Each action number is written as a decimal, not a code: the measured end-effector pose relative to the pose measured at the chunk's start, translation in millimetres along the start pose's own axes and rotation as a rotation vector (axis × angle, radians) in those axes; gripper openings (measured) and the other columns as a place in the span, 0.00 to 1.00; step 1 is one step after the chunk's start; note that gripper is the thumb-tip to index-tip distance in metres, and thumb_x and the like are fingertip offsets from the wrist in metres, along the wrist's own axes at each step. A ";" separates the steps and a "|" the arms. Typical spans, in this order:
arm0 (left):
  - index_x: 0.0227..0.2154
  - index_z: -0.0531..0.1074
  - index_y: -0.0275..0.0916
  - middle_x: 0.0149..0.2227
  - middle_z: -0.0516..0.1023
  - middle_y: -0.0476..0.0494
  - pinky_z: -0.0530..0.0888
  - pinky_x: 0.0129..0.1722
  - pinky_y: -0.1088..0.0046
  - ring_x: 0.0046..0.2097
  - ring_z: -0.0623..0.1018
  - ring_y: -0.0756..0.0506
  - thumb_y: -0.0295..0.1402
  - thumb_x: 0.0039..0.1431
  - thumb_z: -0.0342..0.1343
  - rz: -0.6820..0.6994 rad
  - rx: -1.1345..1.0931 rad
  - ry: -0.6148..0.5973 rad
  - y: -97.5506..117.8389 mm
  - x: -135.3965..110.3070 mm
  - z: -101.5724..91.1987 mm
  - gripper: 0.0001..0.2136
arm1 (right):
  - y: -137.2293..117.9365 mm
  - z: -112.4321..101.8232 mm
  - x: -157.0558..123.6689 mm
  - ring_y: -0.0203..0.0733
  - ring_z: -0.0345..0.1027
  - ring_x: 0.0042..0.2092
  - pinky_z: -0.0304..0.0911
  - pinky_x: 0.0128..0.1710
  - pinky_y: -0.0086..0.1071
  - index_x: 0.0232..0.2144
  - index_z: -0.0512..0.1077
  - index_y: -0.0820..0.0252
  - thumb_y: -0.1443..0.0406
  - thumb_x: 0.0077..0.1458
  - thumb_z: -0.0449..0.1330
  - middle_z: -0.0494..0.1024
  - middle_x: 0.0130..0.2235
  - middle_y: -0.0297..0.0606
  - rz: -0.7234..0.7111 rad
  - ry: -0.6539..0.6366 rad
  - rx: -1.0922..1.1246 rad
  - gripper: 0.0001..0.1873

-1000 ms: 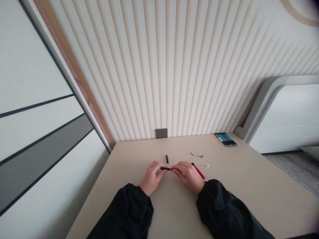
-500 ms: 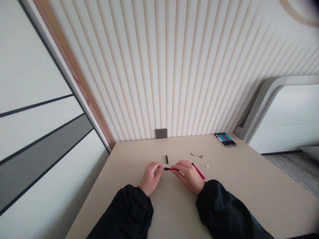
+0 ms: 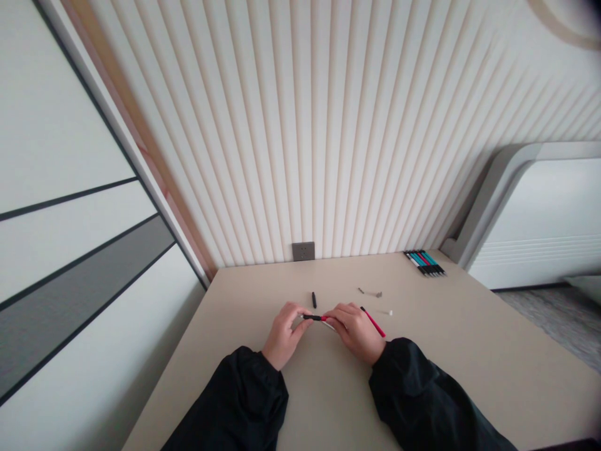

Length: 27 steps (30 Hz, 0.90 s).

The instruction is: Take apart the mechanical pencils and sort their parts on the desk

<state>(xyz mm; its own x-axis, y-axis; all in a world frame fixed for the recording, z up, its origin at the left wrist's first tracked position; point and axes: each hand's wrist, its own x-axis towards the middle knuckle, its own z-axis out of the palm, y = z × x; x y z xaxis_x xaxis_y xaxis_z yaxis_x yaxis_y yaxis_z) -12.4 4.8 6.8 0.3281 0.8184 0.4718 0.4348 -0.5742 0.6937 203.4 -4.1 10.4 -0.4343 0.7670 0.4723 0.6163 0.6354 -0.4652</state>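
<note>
A: Our left hand point(image 3: 284, 335) and right hand point(image 3: 355, 330) each pinch the pen point(image 3: 312, 317), over the tabletop point(image 3: 328, 401).

B: Should our pinch slacken, it could drop, knocking the black tube point(image 3: 314, 300). Grip firmness: too small to judge.

Pen part point(image 3: 313, 317) between left hand point(image 3: 283, 336) and right hand point(image 3: 355, 332), pens point(image 3: 425, 264) beyond, rightward (on table point(image 3: 328, 394))

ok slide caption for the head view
Left hand and right hand hold a black-and-red piece at a table, a row of pens beyond.
</note>
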 end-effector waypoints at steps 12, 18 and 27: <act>0.30 0.71 0.39 0.31 0.74 0.45 0.70 0.40 0.69 0.37 0.73 0.45 0.36 0.65 0.48 -0.049 0.025 -0.027 -2.5 0.9 3.0 0.11 | -0.7 0.0 0.3 0.41 0.70 0.38 0.60 0.42 0.35 0.40 0.74 0.55 0.62 0.64 0.52 0.77 0.36 0.38 -0.051 0.035 -0.046 0.11; 0.35 0.72 0.39 0.36 0.74 0.43 0.70 0.44 0.67 0.42 0.73 0.45 0.35 0.63 0.52 0.013 -0.037 -0.070 0.0 1.2 1.8 0.07 | -1.5 0.5 -3.1 0.38 0.70 0.34 0.59 0.35 0.29 0.36 0.73 0.57 0.64 0.66 0.48 0.76 0.30 0.36 -0.006 -0.056 -0.076 0.13; 0.35 0.71 0.39 0.35 0.74 0.43 0.71 0.43 0.67 0.40 0.73 0.45 0.35 0.65 0.47 -0.008 0.005 -0.008 7.4 0.6 -0.1 0.09 | -2.4 -0.7 -0.9 0.39 0.70 0.35 0.61 0.38 0.32 0.39 0.74 0.56 0.62 0.65 0.50 0.76 0.32 0.38 -0.068 0.006 -0.066 0.12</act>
<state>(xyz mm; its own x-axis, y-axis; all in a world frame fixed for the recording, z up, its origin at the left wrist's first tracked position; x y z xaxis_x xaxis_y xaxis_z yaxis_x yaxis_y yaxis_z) -9.1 1.0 12.2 0.3313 0.8228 0.4618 0.4413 -0.5677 0.6949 202.8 -6.4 11.6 -0.4725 0.7219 0.5056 0.6280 0.6782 -0.3816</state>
